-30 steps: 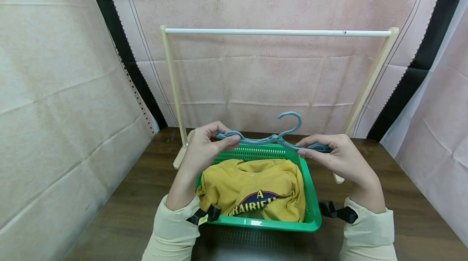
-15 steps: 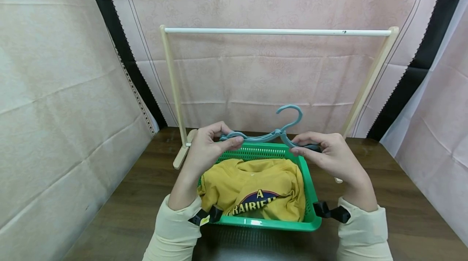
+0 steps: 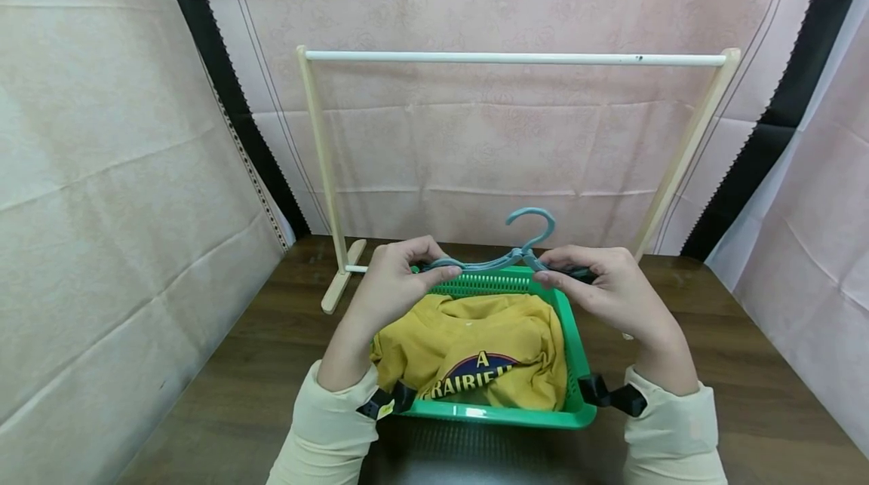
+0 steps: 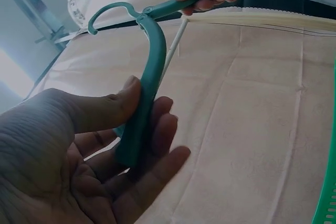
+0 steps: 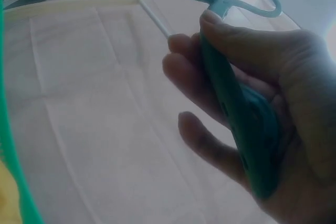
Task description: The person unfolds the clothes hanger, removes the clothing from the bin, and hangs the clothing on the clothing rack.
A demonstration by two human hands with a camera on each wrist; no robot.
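Observation:
Both hands hold a blue-green folding clothes hanger above the far part of a basket, its hook pointing up between them. My left hand pinches the left arm of the hanger between thumb and fingers. The right arm is pinched by my right hand, close to the central joint; in the right wrist view the hanger arm runs across the palm. Below lies a yellow T-shirt with a dark printed patch, bunched inside the green basket.
A rack with a white horizontal bar and cream posts stands behind the basket on the brown wooden table. Pale fabric walls with black strips enclose the back and sides.
The left hand has shifted right along the hanger and a little down. The right hand has moved slightly left, nearer the joint. The hook rose, then came back down.

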